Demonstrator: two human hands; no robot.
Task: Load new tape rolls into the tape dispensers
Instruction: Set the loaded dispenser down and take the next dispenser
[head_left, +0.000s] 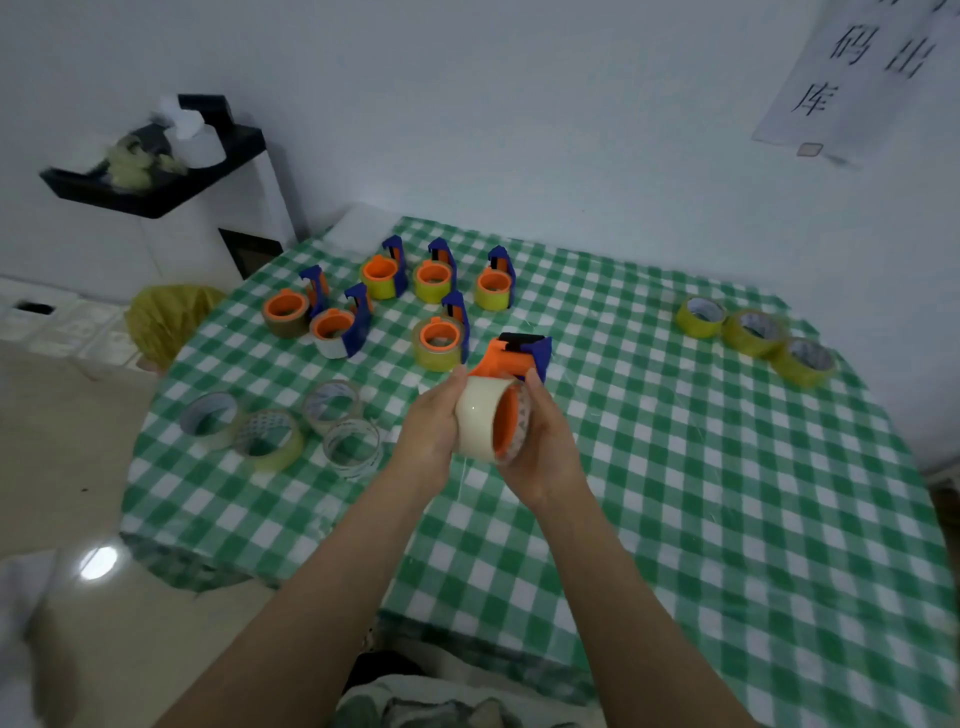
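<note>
Both hands hold one orange-and-blue tape dispenser (519, 356) above the middle of the table. A pale cream tape roll (480, 418) sits around the dispenser's orange hub. My left hand (434, 428) cups the roll from the left. My right hand (545, 447) grips the hub side from the right. Several loaded dispensers (439, 338) with yellow, brown and white rolls stand behind. Several empty cardboard cores (350, 447) lie at the left. Three yellow rolls (753, 332) lie at the right.
The table wears a green-and-white checked cloth (675, 493) and stands against a white wall. A white cabinet with a black tray (156, 182) of scraps stands at the back left. A yellow bag (166, 317) sits on the floor beside the table.
</note>
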